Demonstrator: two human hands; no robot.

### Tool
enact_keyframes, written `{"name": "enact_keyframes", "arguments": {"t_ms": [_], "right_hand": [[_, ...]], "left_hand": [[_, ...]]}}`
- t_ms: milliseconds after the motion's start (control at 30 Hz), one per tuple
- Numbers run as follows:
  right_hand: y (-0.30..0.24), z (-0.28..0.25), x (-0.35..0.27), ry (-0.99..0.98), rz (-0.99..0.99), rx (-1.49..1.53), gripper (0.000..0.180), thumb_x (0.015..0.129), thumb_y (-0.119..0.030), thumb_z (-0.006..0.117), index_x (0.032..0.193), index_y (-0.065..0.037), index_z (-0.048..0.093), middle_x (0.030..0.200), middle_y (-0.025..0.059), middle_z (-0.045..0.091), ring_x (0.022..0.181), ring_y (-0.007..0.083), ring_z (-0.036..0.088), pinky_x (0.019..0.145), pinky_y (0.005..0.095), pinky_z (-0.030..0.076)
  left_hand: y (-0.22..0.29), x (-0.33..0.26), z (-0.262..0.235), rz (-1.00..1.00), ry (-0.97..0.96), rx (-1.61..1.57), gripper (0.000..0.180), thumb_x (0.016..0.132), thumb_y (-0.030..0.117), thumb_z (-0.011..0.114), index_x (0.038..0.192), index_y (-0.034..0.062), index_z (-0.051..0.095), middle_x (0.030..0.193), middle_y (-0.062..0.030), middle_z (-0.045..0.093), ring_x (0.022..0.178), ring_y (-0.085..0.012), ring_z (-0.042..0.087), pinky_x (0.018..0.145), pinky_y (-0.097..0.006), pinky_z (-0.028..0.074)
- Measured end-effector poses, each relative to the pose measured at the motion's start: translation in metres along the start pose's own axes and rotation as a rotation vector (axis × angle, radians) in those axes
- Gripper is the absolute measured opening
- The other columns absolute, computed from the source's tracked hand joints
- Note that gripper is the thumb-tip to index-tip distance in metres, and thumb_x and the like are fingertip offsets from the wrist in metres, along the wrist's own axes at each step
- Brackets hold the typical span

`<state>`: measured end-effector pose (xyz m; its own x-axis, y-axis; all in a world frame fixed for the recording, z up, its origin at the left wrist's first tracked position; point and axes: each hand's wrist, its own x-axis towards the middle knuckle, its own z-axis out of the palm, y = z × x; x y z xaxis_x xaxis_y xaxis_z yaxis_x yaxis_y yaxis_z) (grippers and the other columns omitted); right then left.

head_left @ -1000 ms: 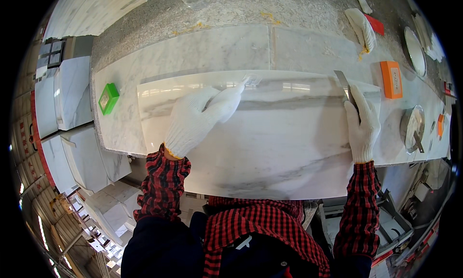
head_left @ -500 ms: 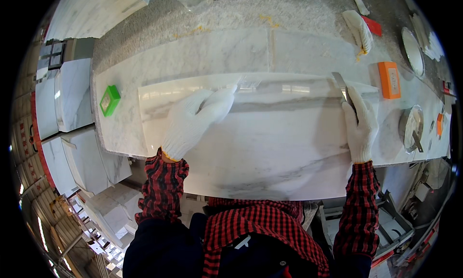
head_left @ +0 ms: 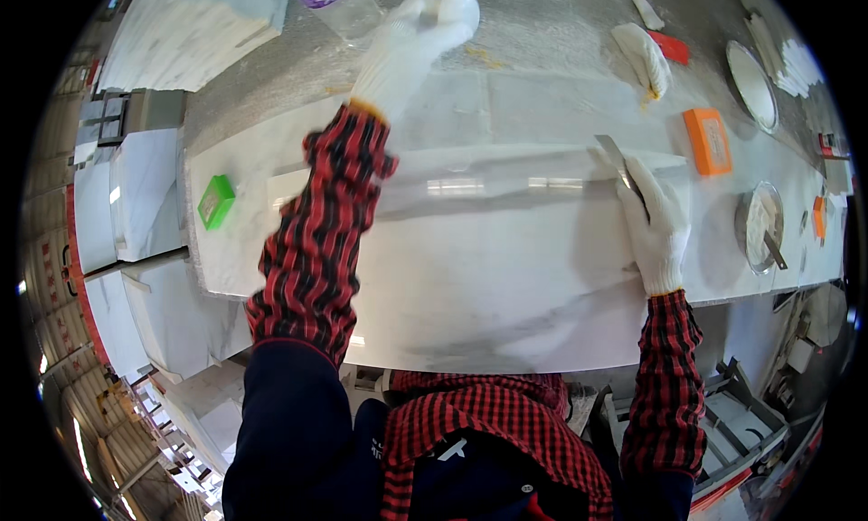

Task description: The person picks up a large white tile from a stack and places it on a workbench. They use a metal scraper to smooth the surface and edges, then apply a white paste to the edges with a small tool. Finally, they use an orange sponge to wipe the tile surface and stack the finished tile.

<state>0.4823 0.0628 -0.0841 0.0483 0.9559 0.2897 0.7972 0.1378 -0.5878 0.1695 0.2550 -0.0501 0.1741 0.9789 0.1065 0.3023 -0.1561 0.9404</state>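
A glossy white, grey-veined marble-look slab (head_left: pixel 506 277) lies flat in front of me on a larger stone-topped bench (head_left: pixel 533 105). My right hand (head_left: pixel 660 236), in a white knit glove, is closed around a thin metal scraper blade (head_left: pixel 611 150) over the slab's far right part. The left arm reaches across to the far side of the bench. There my gloved left hand (head_left: pixel 411 60) has its fingers curled together; what they hold, if anything, is hidden. Beside it stands a clear plastic container (head_left: pixel 348 10) with a purple part.
A green block (head_left: pixel 216 202) sits at left, an orange block (head_left: pixel 707 141) at right. Nearby are a metal bowl of white paste (head_left: pixel 764 213) with a spatula (head_left: pixel 775 250), a white bowl (head_left: pixel 752 85), a loose glove (head_left: pixel 644 60) and a red piece (head_left: pixel 669 47). Pale slabs (head_left: pixel 149 186) stand at left.
My left hand has left the slab's surface and moved to the bench's far side, where a dark strip lay earlier. My right hand still holds the scraper blade over the slab.
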Motion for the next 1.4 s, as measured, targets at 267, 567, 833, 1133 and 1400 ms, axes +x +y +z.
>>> {"name": "enact_keyframes", "arguments": {"t_ms": [267, 567, 833, 1133, 1400], "right_hand": [[0.005, -0.004, -0.002, -0.043, 0.043, 0.046, 0.039, 0.093, -0.02, 0.071, 0.131, -0.012, 0.068, 0.098, 0.01, 0.07, 0.091, 0.027, 0.068, 0.08, 0.0359, 0.054], [0.005, -0.004, -0.004, -0.016, 0.028, 0.07, 0.039, 0.093, -0.024, 0.071, 0.131, -0.014, 0.068, 0.094, 0.0084, 0.068, 0.088, 0.0256, 0.067, 0.074, 0.0366, 0.054], [0.01, -0.003, -0.005, 0.015, -0.013, 0.097, 0.036, 0.094, -0.022, 0.071, 0.129, -0.013, 0.068, 0.098, 0.0095, 0.069, 0.091, 0.0267, 0.068, 0.078, 0.0364, 0.054], [0.001, -0.004, -0.005, -0.007, -0.036, 0.133, 0.033, 0.094, -0.016, 0.071, 0.127, -0.008, 0.07, 0.107, 0.0121, 0.073, 0.095, 0.0269, 0.07, 0.085, 0.0348, 0.054], [0.01, 0.003, -0.007, 0.068, -0.025, 0.16, 0.035, 0.093, -0.016, 0.072, 0.127, -0.008, 0.07, 0.108, 0.0147, 0.074, 0.096, 0.0292, 0.071, 0.085, 0.0362, 0.055]], "left_hand": [[-0.045, 0.059, 0.034, 0.067, -0.086, 0.63, 0.048, 0.085, 0.038, 0.073, 0.126, 0.0126, 0.068, 0.115, -0.011, 0.074, 0.105, -0.0247, 0.069, 0.093, -0.038, 0.052], [-0.033, 0.029, 0.004, 0.045, -0.086, 0.437, 0.072, 0.086, 0.035, 0.072, 0.149, 0.0087, 0.05, 0.138, -0.0146, 0.064, 0.122, -0.0283, 0.064, 0.103, -0.038, 0.048], [-0.011, -0.164, -0.028, 0.02, 0.196, 0.506, 0.052, 0.096, 0.012, 0.067, 0.144, 0.0007, 0.053, 0.133, -0.0136, 0.065, 0.125, -0.0199, 0.06, 0.107, -0.034, 0.046], [0.022, -0.25, -0.003, 0.322, -0.179, 0.741, 0.038, 0.084, 0.014, 0.072, 0.122, 0.0112, 0.069, 0.128, -0.0098, 0.067, 0.124, -0.032, 0.059, 0.11, -0.049, 0.043], [0.027, -0.223, 0.012, 0.398, -0.389, 0.518, 0.036, 0.085, 0.01, 0.071, 0.121, 0.0084, 0.069, 0.127, -0.0129, 0.068, 0.124, -0.0362, 0.06, 0.109, -0.053, 0.043]]}}
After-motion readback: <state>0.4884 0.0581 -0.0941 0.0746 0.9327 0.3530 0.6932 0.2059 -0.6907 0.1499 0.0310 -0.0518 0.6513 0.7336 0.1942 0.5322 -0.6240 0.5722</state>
